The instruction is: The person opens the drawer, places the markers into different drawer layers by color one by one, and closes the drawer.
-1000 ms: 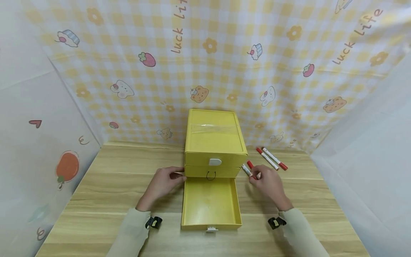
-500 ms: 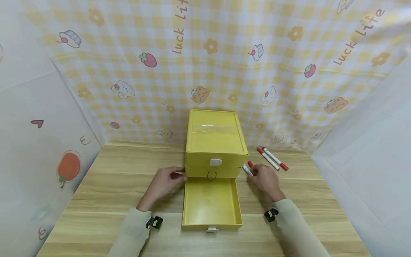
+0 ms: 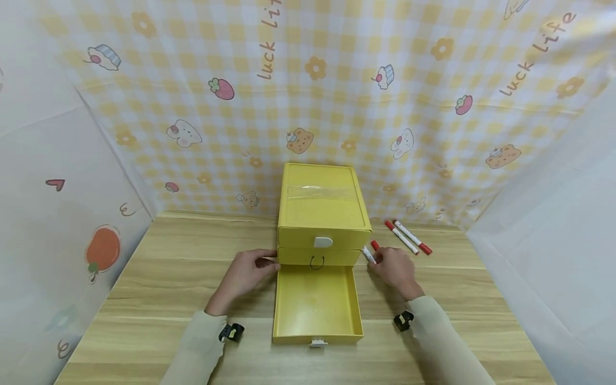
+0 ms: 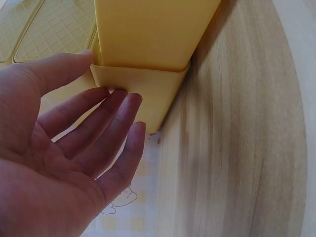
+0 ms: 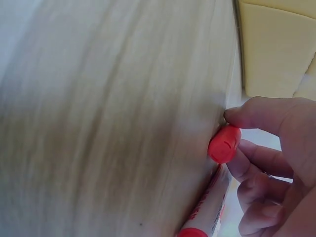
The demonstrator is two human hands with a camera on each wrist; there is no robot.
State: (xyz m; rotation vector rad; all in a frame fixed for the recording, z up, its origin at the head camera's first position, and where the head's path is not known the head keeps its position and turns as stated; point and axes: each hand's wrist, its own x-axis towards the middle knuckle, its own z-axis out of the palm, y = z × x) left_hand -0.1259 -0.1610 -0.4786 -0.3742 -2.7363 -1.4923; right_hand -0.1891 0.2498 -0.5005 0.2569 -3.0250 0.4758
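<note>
A yellow drawer cabinet [image 3: 320, 200] stands mid-table, its bottom drawer [image 3: 317, 302] pulled out and bare inside. My left hand [image 3: 247, 274] is at the cabinet's left side; in the left wrist view its fingers [image 4: 129, 111] are extended, with the tips at the yellow wall. On the other side, my right hand [image 3: 395, 270] pinches a red-capped white marker [image 5: 224, 144] between thumb and fingers, low over the table. Beside it lies a second marker [image 5: 206, 200] with a white body and red cap. In the head view the hand covers part of both markers.
Two more red-and-white markers [image 3: 401, 238] lie side by side at the back right. A checked cloth [image 3: 337, 107] hangs behind the wooden table [image 3: 192, 256]. The open drawer juts forward between the forearms, with a white handle [image 3: 318, 343] in front.
My right hand has shifted slightly left, toward the cabinet, and its fingers have closed in on the marker. The left hand, cabinet and drawer stay as they were.
</note>
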